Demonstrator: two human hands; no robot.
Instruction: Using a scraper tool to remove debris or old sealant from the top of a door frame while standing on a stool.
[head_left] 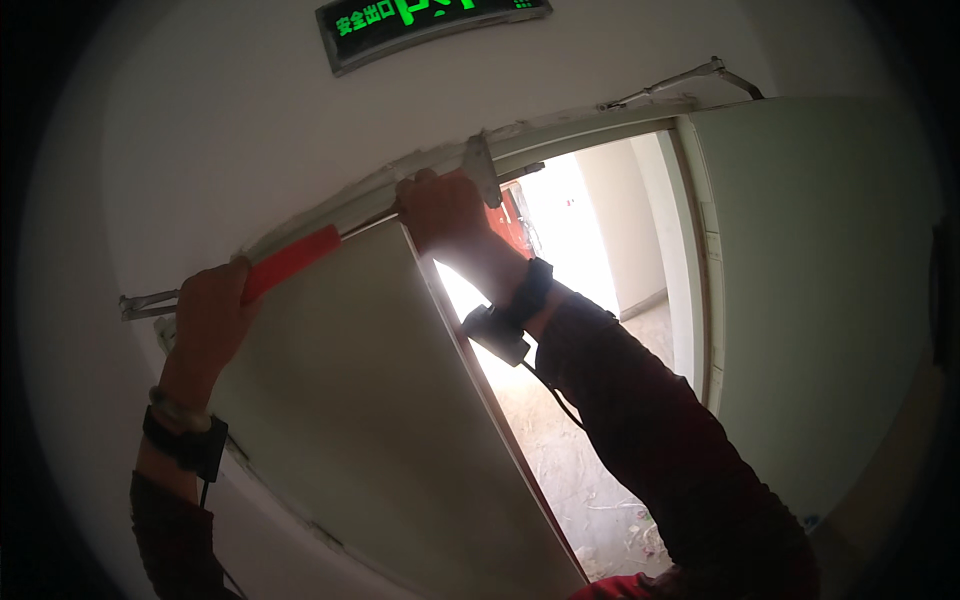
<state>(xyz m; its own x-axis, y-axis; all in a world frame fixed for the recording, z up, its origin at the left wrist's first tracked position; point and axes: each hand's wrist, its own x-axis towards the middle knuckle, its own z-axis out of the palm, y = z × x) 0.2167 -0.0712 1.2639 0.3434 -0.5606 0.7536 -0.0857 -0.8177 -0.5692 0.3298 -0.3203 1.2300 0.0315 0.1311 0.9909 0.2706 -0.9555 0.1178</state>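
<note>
Your left hand and right hand are apart, both raised to the top of the door leaf. The left is wrapped around 1 end of a red bar at the leaf's upper left, probably so that its length stays free along the top edge; whether bar and leaf touch, I cannot tell. The right is at the leaf's upper right corner, fingers curled by the door frame, perhaps for steadiness; I cannot tell whether it grips anything. A metal plate hangs just right of that corner, a folding metal arm beyond the leaf's left end.
</note>
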